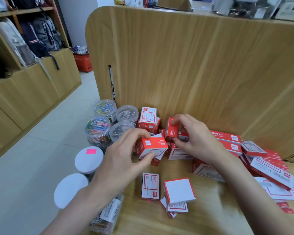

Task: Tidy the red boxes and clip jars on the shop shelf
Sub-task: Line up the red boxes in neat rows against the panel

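Observation:
My left hand [126,155] grips a small red and white box [154,146] between thumb and fingers, just above the shelf. My right hand [192,134] pinches another red box [171,129], held upright near the back panel. Two red boxes [148,118] sit stacked against the panel beside them. Clear clip jars [98,128] with coloured and silver clips stand at the shelf's left end. More red boxes [150,186] lie loose in front, and a jumbled pile of them [270,168] spreads to the right.
A wooden back panel [193,65] closes the shelf behind. Two jars with white lids [89,159] stand at the left edge, and one jar lies on its side near my left forearm. Backpacks on wooden shelving and a red basket [83,62] stand across the aisle.

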Demonstrator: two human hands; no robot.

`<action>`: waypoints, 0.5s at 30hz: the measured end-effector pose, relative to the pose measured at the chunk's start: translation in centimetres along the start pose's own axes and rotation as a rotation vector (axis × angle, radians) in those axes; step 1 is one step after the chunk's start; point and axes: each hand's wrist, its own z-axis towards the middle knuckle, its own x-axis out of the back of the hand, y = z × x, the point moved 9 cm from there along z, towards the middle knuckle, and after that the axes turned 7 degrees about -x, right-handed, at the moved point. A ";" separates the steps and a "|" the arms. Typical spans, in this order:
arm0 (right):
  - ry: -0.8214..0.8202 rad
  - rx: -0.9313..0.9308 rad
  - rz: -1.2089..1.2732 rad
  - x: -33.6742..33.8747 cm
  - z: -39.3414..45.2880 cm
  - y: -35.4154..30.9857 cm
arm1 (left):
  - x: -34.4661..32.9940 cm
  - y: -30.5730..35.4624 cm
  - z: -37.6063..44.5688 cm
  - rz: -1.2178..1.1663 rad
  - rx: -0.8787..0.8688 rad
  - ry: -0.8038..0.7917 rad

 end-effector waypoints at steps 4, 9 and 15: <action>-0.009 -0.004 -0.077 -0.6 0.2 -0.1 | 0.2 -0.3 0.2 -0.020 0.023 0.027; -0.025 -0.005 -0.160 -0.7 0.2 0.2 | 0.4 -0.5 0.2 -0.036 0.041 0.055; 0.039 -0.058 0.415 3.2 -0.5 -1.9 | 0.5 -0.6 0.5 -0.044 0.049 0.097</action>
